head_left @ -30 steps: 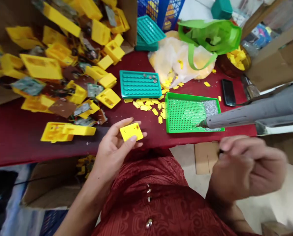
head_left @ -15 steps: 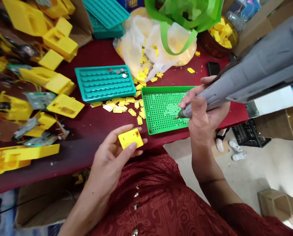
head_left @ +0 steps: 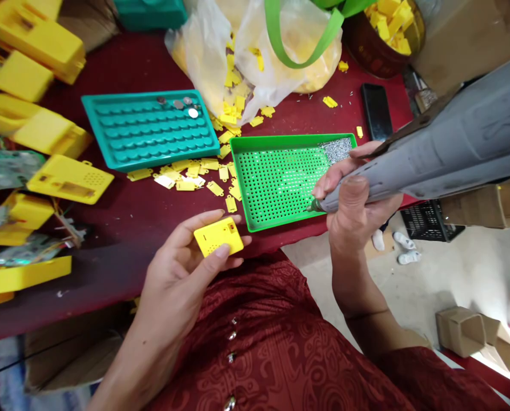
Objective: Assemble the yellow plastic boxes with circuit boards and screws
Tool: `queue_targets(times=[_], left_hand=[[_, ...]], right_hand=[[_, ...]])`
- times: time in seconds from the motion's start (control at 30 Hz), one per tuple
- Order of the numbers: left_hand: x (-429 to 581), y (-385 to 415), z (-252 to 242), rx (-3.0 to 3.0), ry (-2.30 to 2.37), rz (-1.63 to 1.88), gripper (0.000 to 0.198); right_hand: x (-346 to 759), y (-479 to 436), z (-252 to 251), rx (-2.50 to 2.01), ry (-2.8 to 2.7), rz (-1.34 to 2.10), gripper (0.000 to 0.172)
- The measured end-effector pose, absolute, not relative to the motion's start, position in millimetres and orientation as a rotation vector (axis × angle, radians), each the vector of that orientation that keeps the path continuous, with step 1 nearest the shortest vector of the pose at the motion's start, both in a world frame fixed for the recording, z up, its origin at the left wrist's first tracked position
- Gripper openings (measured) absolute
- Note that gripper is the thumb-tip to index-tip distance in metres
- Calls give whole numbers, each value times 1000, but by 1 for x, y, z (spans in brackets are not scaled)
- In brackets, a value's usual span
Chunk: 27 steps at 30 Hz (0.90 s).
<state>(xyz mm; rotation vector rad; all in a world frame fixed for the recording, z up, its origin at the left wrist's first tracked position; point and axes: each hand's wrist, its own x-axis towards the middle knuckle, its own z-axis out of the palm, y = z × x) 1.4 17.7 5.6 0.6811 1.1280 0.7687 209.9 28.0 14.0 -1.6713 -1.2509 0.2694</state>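
Between thumb and fingers my left hand (head_left: 190,257) holds a small yellow plastic case (head_left: 219,235), its face with slots and small holes turned up. My right hand (head_left: 353,194) is wrapped round a grey electric screwdriver (head_left: 409,154). The tool's tip points left, over the near edge of a green perforated tray (head_left: 276,177). Small silver screws (head_left: 337,150) lie heaped in that tray's far right corner. Loose yellow battery covers (head_left: 186,176) are scattered on the red table beside the tray, in front of my left hand.
A teal ridged tray (head_left: 152,131) with several coin cells stands to the left. Yellow housings with circuit boards (head_left: 70,180) pile up at far left. Behind are a plastic bag (head_left: 297,34) and a round tin (head_left: 374,63) of yellow parts. A black phone (head_left: 376,111) lies at right.
The view has shifted, so the table things sit further left and the screw heap now shows. Both hands keep their holds; the screwdriver tip stays over the green tray, near its front edge.
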Motion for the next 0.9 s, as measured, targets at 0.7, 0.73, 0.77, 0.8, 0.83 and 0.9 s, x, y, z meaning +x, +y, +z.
queue_targets(times=[0.7,0.73,0.77,0.8,0.83,0.9], left_hand=[[4,19,12,637,1080,766,23],[4,19,11,631,1084,765,22],[4,19,10,624,1091,763,23],[4,18,9,615,1096,763,25],[5,17,8,603,1096,767,29],[6,15,6,580,1091,768,35]], right_hand=[[215,31,-1,-1475,-1206,102,48],[215,32,0,-1486,-1215,89,48],[213,32,2,-1509,-1225,66,50],[211,32,6,-1529,-1226,47,52],[208,33,11,-1522,-1217,44,53],[200,32,26,-1379,-1149,76,50]])
